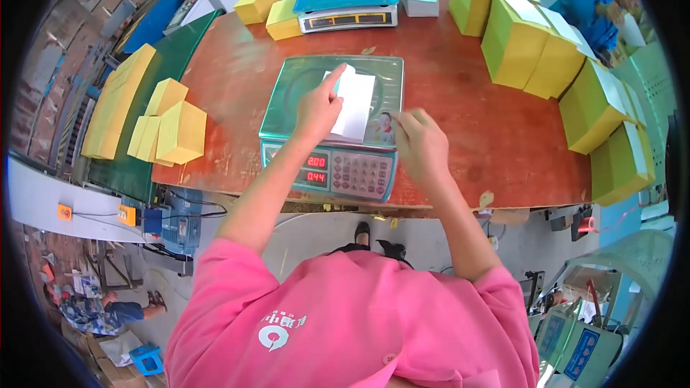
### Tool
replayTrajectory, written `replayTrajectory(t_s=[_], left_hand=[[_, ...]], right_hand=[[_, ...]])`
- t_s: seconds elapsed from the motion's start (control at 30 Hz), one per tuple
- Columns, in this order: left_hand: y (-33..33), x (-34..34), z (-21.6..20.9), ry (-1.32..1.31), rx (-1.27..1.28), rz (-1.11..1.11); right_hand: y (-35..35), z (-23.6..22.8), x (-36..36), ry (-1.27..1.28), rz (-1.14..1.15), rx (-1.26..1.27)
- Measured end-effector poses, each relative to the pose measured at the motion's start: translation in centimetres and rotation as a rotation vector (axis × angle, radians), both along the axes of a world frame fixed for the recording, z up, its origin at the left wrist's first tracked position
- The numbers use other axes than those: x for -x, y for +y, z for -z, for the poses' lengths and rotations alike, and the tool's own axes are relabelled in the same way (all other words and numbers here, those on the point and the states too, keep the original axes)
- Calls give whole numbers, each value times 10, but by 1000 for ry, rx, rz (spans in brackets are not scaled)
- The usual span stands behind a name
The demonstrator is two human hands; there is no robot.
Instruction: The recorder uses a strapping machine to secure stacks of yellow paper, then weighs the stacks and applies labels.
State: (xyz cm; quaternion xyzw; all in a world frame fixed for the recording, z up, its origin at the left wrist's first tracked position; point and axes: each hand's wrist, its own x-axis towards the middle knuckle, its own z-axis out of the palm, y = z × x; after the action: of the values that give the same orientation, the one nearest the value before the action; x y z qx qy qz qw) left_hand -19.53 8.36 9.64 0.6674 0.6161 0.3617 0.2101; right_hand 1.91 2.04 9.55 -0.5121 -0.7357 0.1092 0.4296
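White paper [356, 106] runs twelve-to-six at three o'clock from the nearer left hand [318, 112] — its grip, and the right hand's [425, 146], unclear.

Red tabletop [467, 136]; white paper [356, 104], silvery-green scale [287, 97]; yellow stacks [512, 47] along the right edge, their tops [522, 7] apparently pale blue.
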Motion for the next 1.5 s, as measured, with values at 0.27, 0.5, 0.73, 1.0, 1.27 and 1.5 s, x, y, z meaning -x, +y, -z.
replayTrajectory(t_s=[0.27,0.5,0.73,1.0,1.27,1.5], left_hand=[[9,13,10,-66,-24,185],[15,22,7,-155,72,203],[19,21,9,-174,82,224],[17,23,-1,-245,170,245],[24,31,7,-417,254,298],[24,33,6,-431,288,292]], right_hand=[[60,27,47,-253,92,-65],[58,18,56,-262,237,2],[62,29,60,-247,234,-35],[59,8,76,471,-82,316],[64,10,78,645,-138,426],[65,12,76,688,-141,453]])
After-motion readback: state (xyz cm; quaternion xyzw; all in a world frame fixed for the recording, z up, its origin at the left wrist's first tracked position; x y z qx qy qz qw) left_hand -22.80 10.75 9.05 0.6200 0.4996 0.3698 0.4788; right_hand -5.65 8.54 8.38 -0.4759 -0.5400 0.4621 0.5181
